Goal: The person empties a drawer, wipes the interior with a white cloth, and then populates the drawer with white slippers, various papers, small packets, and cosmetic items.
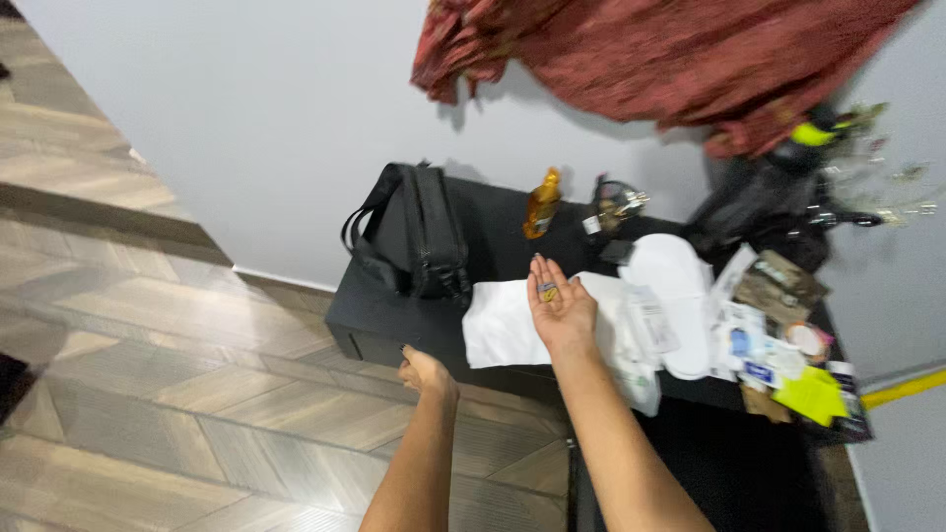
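Balancing small gold bits on a flat, spread right hand above the tabletop; any tilt could spill them. Left hand hangs loosely curled, empty.

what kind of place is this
Probably a room in a home: herringbone wood floor, a low black cabinet against a plain wall holding a black bag, papers and clutter, and a red cloth hanging above.

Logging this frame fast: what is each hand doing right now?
Left hand: loosely curled, holding nothing visible, beside the black table.
Right hand: open, palm up, a small yellowish object on it.
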